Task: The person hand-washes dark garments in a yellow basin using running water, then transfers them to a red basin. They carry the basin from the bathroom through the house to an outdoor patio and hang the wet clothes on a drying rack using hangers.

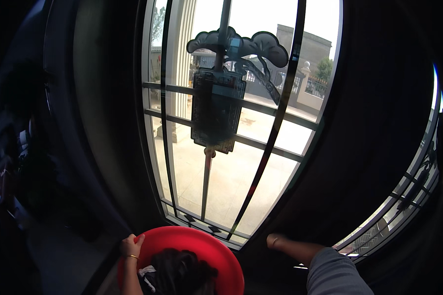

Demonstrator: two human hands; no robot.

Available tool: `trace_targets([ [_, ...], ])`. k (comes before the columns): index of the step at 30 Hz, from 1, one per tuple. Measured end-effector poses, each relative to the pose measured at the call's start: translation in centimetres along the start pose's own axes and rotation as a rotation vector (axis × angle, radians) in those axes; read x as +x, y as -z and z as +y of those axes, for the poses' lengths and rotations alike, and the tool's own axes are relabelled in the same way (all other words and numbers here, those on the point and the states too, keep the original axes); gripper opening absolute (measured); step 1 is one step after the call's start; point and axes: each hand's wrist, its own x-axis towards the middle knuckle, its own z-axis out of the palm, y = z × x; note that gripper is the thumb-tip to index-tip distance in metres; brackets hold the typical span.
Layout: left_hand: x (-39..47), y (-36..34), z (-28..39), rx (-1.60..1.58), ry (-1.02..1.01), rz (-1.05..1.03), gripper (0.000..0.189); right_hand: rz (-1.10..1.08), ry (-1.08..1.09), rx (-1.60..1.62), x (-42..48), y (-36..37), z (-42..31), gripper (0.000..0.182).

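Note:
A red plastic basin (pixel 223 254) is low in the view, below a barred glass door panel. Dark cloth (pixel 181 271) and a piece of white cloth (pixel 147 274) lie in it. My left hand (pixel 132 245), with a gold-coloured bracelet at the wrist, grips the basin's left rim. Away from the basin on the right, my right hand (pixel 275 241) reaches toward the dark surface beside the door's glass. Its fingers are lost in shadow and blur, so whether it touches or holds anything cannot be told.
The tall glass panel with metal bars (pixel 258 166) and a pine-shaped ornament (pixel 267 48) stands in front. Dark surfaces flank it. At the far right is another barred window (pixel 402 199). Through the glass show a paved yard, a column (pixel 182 44) and a gate.

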Motion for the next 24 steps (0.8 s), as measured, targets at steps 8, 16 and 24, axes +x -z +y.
trace_targets([
  [8,1.1,-0.2,-0.6,-0.026,0.059,-0.067,0.044,0.027,-0.240,0.003,0.7,0.2,1.4,0.018],
  [16,1.0,1.6,-0.4,0.106,0.000,-0.101,0.044,0.126,-0.232,-0.262,1.6,4.9,0.7,0.018],
  [24,4.0,0.8,1.8,0.201,-0.071,-0.127,0.044,0.305,-0.264,-0.369,5.0,5.5,2.3,0.016],
])
